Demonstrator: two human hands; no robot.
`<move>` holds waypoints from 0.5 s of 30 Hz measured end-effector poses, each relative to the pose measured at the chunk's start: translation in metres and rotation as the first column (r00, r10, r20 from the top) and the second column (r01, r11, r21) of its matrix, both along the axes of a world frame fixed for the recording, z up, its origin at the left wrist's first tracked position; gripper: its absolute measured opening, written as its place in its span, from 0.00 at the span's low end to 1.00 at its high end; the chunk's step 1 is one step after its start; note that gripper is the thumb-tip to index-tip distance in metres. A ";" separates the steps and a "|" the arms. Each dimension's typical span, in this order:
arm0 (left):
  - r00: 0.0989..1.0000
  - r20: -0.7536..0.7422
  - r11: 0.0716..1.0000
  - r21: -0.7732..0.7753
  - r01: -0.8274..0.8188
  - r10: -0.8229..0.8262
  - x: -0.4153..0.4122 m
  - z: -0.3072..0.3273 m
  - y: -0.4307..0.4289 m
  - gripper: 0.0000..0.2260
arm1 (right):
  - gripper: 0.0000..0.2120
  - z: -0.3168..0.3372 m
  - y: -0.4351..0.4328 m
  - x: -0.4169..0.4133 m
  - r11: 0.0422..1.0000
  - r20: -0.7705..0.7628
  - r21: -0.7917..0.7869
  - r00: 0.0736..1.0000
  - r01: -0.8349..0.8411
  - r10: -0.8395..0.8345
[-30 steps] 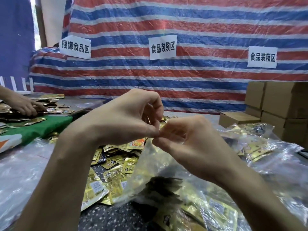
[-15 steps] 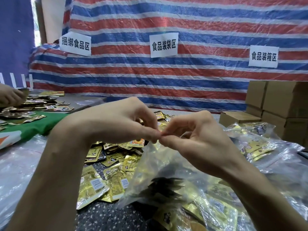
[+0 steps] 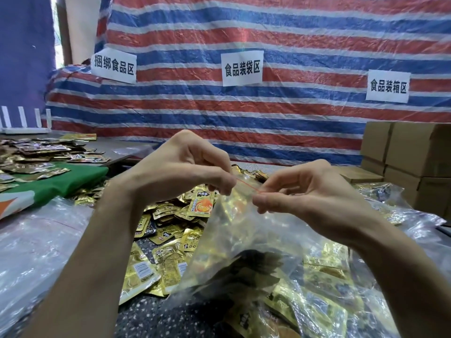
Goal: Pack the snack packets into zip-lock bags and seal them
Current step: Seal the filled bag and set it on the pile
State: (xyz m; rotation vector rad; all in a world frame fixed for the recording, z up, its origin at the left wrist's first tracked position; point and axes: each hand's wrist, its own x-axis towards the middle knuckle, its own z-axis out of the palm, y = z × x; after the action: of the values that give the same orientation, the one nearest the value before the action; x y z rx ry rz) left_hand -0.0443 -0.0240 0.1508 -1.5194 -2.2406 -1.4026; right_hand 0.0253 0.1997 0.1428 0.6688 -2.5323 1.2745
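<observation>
- Head view: our left hand [image 3: 185,172] and right hand [image 3: 312,193] each pinch the red zip strip [image 3: 246,185] of a clear zip-lock bag [image 3: 229,223], fingertips clamped.
- Bag hangs from our grip over the table; snack packets [image 3: 253,267] show inside.
- Loose gold packets [image 3: 168,230] lie heaped under our left hand.
- Cardboard boxes [image 3: 415,152] stand far right.

Striped tarp wall [image 3: 268,32], cardboard boxes [image 3: 410,154]
</observation>
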 end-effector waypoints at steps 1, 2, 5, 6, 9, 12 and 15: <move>1.000 -0.004 1.000 0.004 0.003 -0.003 -0.001 0.000 0.000 0.06 | 0.04 0.000 0.001 -0.001 1.000 0.009 -0.015 1.000 -0.009 0.009; 1.000 -0.008 1.000 0.007 0.002 -0.002 -0.001 -0.001 0.001 0.07 | 0.05 0.000 0.002 -0.002 0.999 0.018 -0.029 1.000 -0.018 0.018; 1.000 0.003 1.000 0.010 -0.008 0.008 -0.003 -0.003 0.003 0.09 | 0.10 -0.002 0.007 -0.005 0.998 0.052 -0.063 0.998 -0.024 0.027; 1.000 0.013 1.000 0.002 -0.018 0.018 -0.004 -0.003 0.004 0.10 | 0.11 -0.002 0.008 -0.006 0.996 0.064 -0.082 0.998 -0.022 0.027; 0.997 0.033 0.994 -0.090 -0.060 0.063 -0.004 -0.002 0.006 0.09 | 0.12 -0.005 0.009 -0.008 0.994 0.079 -0.109 0.996 -0.023 0.032; 0.995 0.063 0.983 -0.173 -0.066 0.078 0.001 0.001 0.004 0.11 | 0.11 -0.006 0.007 -0.009 0.995 0.063 -0.101 0.998 -0.025 0.032; 0.994 0.049 0.971 -0.224 -0.089 0.102 0.007 0.006 0.001 0.17 | 0.09 -0.005 0.005 -0.008 0.995 0.040 -0.094 0.999 -0.026 0.030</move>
State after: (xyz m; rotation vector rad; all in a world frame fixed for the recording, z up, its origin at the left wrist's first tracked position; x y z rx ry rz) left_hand -0.0376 -0.0234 0.1565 -1.4219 -2.5435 -1.2233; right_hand 0.0174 0.2048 0.1383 0.6661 -2.4854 1.4210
